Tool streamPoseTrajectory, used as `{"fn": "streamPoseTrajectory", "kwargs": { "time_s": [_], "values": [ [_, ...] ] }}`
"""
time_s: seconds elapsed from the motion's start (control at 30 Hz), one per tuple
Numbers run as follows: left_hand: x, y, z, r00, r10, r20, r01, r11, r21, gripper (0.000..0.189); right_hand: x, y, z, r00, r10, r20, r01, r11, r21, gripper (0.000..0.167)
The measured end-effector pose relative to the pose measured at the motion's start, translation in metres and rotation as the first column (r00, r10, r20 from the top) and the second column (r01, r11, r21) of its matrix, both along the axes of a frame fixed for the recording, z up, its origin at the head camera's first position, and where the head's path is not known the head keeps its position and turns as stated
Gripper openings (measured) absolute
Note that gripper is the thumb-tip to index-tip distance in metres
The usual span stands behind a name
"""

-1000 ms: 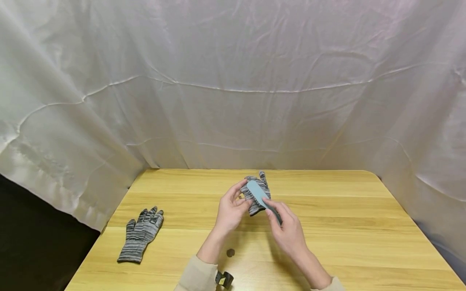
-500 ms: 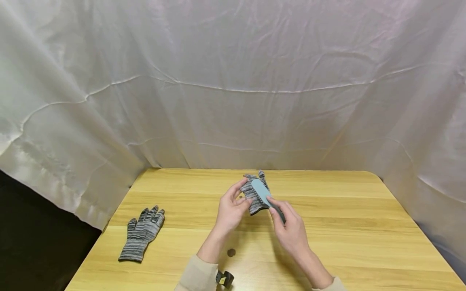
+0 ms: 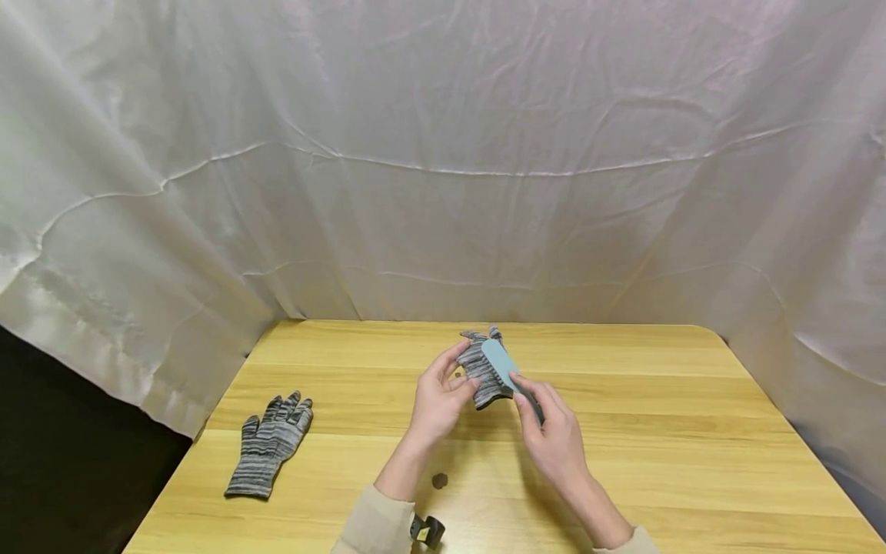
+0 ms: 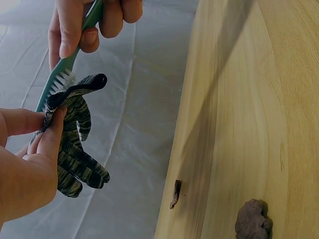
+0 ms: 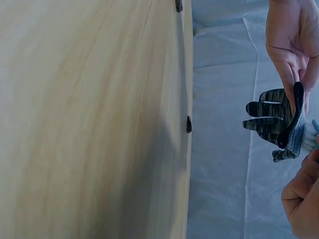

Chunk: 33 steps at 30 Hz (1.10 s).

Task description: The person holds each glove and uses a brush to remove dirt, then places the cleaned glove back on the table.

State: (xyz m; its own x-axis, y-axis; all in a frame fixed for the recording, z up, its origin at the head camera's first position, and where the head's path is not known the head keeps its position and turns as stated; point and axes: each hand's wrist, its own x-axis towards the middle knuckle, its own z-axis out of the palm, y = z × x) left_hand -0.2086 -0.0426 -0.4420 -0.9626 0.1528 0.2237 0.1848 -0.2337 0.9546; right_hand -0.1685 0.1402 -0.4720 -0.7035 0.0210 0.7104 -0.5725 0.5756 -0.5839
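My left hand (image 3: 439, 400) pinches the edge of a grey-and-black striped knit glove (image 3: 477, 368) between thumb and fingers, above the table. The left wrist view shows the glove (image 4: 75, 149) hanging from that pinch, its fingers pointing down. In my right hand (image 3: 554, 431) is a brush (image 3: 500, 362) with a pale blue-green back and a darker handle. White bristles (image 4: 61, 82) rest against the glove near its cuff. A second striped glove (image 3: 270, 446) lies flat on the left of the table, away from both hands.
On the wooden table (image 3: 678, 446) sits a brown lump (image 4: 253, 219), with a smaller dark bit (image 4: 175, 194) nearer the far edge. A black device (image 3: 427, 531) shows by the left sleeve. A pale curtain (image 3: 443, 192) hangs behind the table.
The brush has shifted slightly right across the glove, uncovering more of its striped surface. The left hand keeps its grip almost still.
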Motion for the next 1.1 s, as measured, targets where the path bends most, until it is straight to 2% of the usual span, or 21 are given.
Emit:
{"fn": "streamPoseTrajectory", "kwargs": {
  "time_s": [0.77, 1.1],
  "values": [
    [-0.0006, -0.0004, -0.0015, 1.0, 0.01, -0.002, -0.01, 1.0, -0.028, 0.065, -0.003, 0.0022, -0.0061, 0.999, -0.054, -0.005, 0.055, 0.998, 0.011, 0.035],
    [-0.0004, -0.001, -0.0008, 1.0, 0.008, 0.0, -0.008, 1.0, -0.011, 0.067, -0.0037, 0.004, -0.006, 0.994, -0.095, 0.045, 0.095, 0.995, 0.002, 0.034]
  ]
}}
